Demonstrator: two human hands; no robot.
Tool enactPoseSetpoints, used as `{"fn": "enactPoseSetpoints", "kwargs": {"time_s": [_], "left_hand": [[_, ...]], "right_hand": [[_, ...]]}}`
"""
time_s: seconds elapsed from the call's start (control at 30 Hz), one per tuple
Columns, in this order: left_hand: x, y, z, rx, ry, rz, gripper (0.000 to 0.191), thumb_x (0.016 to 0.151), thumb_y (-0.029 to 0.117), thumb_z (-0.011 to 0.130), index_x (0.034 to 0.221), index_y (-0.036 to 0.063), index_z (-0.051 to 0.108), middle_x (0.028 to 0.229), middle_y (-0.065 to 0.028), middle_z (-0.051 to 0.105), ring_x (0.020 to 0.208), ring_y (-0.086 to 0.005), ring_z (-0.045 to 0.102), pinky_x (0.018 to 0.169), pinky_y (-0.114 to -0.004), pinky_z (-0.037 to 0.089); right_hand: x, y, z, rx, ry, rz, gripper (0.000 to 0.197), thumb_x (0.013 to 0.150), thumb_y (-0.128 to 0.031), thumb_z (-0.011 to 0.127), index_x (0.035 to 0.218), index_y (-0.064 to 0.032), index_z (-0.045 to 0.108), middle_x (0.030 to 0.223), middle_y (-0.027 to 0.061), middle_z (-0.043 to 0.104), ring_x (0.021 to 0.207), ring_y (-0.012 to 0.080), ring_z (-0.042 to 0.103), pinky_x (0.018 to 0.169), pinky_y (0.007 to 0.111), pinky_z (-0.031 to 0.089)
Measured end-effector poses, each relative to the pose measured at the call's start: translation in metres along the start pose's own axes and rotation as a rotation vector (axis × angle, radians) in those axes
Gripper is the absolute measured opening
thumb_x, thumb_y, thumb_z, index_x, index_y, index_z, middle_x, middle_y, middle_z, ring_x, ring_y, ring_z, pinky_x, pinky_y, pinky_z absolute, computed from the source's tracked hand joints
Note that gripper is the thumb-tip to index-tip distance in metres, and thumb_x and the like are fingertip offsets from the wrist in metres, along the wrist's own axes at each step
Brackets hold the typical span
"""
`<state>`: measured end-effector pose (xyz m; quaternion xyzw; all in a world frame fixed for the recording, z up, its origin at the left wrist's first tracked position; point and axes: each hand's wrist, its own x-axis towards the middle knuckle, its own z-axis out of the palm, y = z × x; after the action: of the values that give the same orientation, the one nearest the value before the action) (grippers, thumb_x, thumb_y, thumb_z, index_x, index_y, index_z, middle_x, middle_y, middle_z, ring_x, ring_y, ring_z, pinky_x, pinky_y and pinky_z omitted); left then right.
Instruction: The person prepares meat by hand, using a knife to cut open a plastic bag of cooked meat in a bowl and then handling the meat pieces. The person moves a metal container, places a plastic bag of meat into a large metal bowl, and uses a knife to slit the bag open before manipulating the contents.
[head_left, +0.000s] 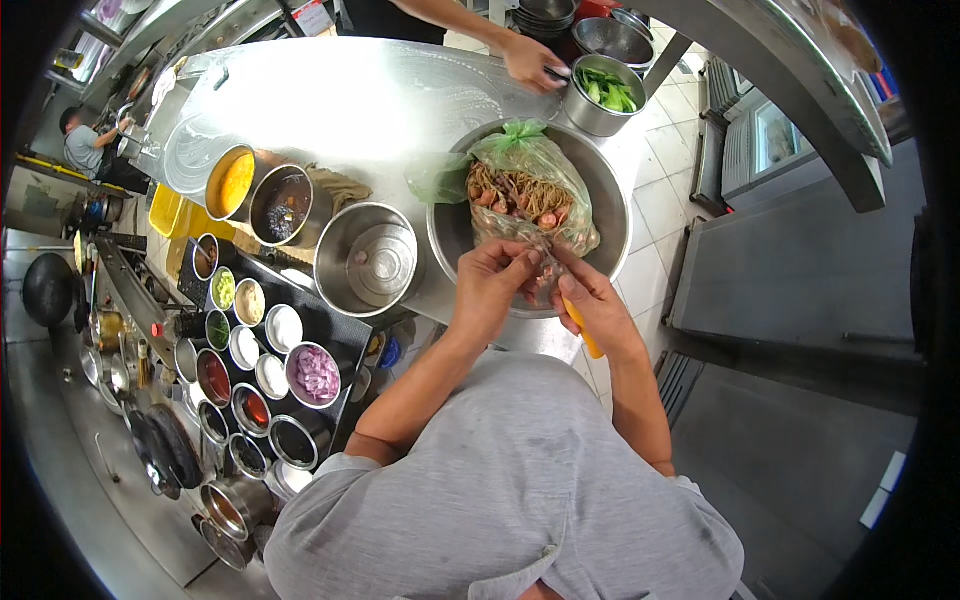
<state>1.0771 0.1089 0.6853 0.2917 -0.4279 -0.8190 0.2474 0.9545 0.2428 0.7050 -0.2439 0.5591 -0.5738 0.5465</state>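
A thin greenish plastic bag (536, 161) of shallots with dry roots (517, 196) lies in a large steel basin (622, 232), its green knot at the far side. At the bag's near side, my left hand (491, 281) pinches the thin plastic between thumb and fingers. My right hand (596, 300) also has its fingertips at the plastic, close beside the left, and holds a tool by its yellow handle (583, 328); the tool's blade cannot be made out. Left of the basin stands a deep steel pot (366, 259) with a small pale piece at its bottom.
Across the steel table (420, 82), another person's hand (534, 64) holds a small dark object beside a steel pot of cut greens (606, 90). To the left are pots of yellow (231, 182) and dark liquid (282, 205), and a rack of seasoning containers with chopped purple onion (315, 373).
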Motion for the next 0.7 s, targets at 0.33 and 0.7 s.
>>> {"fn": "enactPoseSetpoints", "kwargs": {"time_s": [0.33,0.7], "left_hand": [[0.001,0.002,0.004,-0.002,-0.029,0.058,0.027,0.098,0.012,0.067,0.12,-0.0044,0.065,0.095,-0.0071,0.071,0.077,-0.0128,0.068,0.063,-0.027,0.057],[0.01,-0.006,-0.003,0.099,-0.078,0.132,0.029,0.096,0.009,0.069,0.12,-0.0054,0.067,0.092,-0.0045,0.071,0.077,-0.0089,0.066,0.066,-0.025,0.057]], "right_hand": [[0.001,0.001,-0.001,0.299,0.011,0.006,0.055,0.105,-0.04,0.051,0.149,-0.0067,0.043,0.074,0.0037,0.055,0.047,0.0064,0.043,0.045,0.02,0.036],[-0.003,-0.004,0.004,0.282,0.014,-0.022,0.053,0.104,-0.044,0.054,0.141,-0.0058,0.051,0.072,0.0023,0.055,0.047,0.0055,0.044,0.045,0.019,0.036]]}}
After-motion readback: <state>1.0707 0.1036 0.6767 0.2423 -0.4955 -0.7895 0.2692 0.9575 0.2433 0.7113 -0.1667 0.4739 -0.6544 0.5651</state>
